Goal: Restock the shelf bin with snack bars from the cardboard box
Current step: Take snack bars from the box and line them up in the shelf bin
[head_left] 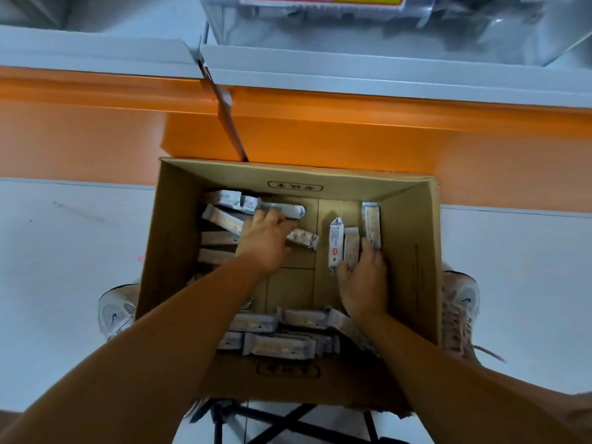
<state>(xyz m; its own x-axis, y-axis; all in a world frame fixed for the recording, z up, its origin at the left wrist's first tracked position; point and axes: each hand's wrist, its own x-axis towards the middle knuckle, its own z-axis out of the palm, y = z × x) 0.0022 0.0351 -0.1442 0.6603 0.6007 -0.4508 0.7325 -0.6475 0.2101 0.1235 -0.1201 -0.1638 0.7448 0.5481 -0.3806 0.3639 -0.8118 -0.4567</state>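
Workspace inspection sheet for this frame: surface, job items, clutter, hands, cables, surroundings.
surface: pale floor; black crossed legs show beneath the cardboard box.
job's things: cardboard box open, snack bars loose inside; clear shelf bin above.
clutter: brown strip across the shelf front.
hands: left hand curled over snack bars at back left; right hand on upright bars at right, grip unclear.
cables: nothing seen.
surroundings: orange-fronted shelf; shoes either side of the box.
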